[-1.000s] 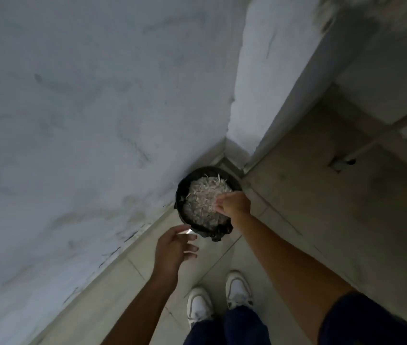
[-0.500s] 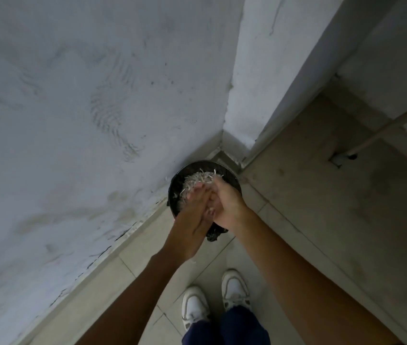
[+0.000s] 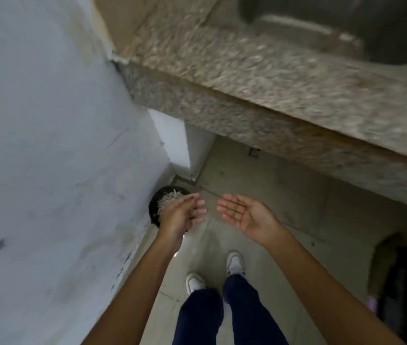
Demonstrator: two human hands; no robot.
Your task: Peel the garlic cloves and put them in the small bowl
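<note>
A black bin full of pale papery garlic skins stands on the floor in the corner by the white wall. My left hand hovers over the bin's right side, fingers straight and relaxed, holding nothing. My right hand is to the right of it, palm up and flat, empty, apart from the left hand. No garlic cloves and no small bowl are in view.
A speckled granite counter juts out above, with a steel sink at the top right. White wall fills the left. My white shoes stand on the tiled floor. A dark opening is at the right.
My hands were pressed together over the bin; now they have come apart, both open and empty. The view has tilted up, so the counter and sink have come into sight.
</note>
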